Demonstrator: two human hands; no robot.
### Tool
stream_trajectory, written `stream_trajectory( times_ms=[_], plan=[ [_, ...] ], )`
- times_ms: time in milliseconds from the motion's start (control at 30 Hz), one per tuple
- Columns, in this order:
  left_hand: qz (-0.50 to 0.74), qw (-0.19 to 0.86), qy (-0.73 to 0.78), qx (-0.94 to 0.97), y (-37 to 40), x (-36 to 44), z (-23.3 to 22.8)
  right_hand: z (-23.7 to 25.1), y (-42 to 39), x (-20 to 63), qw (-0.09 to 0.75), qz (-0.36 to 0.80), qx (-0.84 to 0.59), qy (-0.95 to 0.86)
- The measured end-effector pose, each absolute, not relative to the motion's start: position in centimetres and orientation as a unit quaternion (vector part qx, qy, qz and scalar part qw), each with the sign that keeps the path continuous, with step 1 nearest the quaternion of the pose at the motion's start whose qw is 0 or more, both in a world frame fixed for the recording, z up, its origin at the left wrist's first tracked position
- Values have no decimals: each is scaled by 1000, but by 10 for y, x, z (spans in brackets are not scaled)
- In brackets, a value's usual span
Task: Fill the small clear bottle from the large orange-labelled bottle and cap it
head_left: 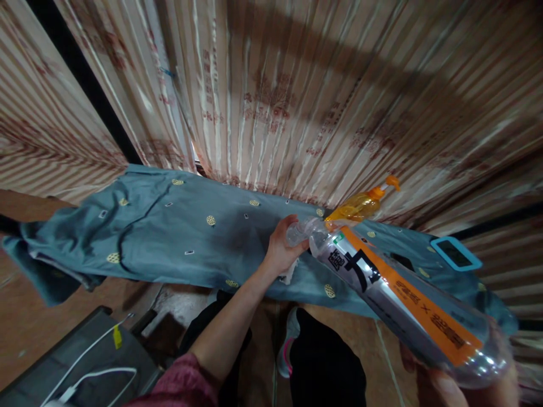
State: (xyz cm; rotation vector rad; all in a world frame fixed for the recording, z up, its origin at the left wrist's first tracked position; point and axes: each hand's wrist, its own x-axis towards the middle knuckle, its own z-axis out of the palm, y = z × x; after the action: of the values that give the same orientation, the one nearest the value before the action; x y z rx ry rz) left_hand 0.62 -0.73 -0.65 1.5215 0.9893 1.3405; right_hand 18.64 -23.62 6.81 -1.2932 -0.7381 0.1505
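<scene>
My right hand (449, 387) is wrapped round the base of a large clear plastic bottle (407, 299) with an orange, silver and black label. The bottle is tilted, its neck pointing left and slightly away from me. At that neck, my left hand (280, 249) has its fingers closed round a small clear plastic container (296, 233). The container and the bottle's mouth meet or overlap in view; whether they touch I cannot tell. Under my left hand, a whitish crumpled piece (289, 273) is partly hidden. Beyond the big bottle lies or leans a yellow pump bottle (356, 207).
A blue-green cloth (161, 226) with pineapple prints covers the long narrow surface. A dark flat object (402, 261) and a blue-framed display (456, 253) are at the right. Pleated curtains (271, 102) hang behind. A dark case (93, 362) with white cables stands lower left.
</scene>
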Motion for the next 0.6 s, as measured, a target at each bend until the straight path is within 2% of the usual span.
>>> stream_trajectory(
  times_ms=[367, 600],
  plan=[
    [534, 439, 394, 605, -8, 6, -5, 70, -233, 185, 731, 68, -592, -332],
    [540, 437, 396, 600, -7, 6, -7, 69, -239, 183, 702, 42, -628, -332]
  ],
)
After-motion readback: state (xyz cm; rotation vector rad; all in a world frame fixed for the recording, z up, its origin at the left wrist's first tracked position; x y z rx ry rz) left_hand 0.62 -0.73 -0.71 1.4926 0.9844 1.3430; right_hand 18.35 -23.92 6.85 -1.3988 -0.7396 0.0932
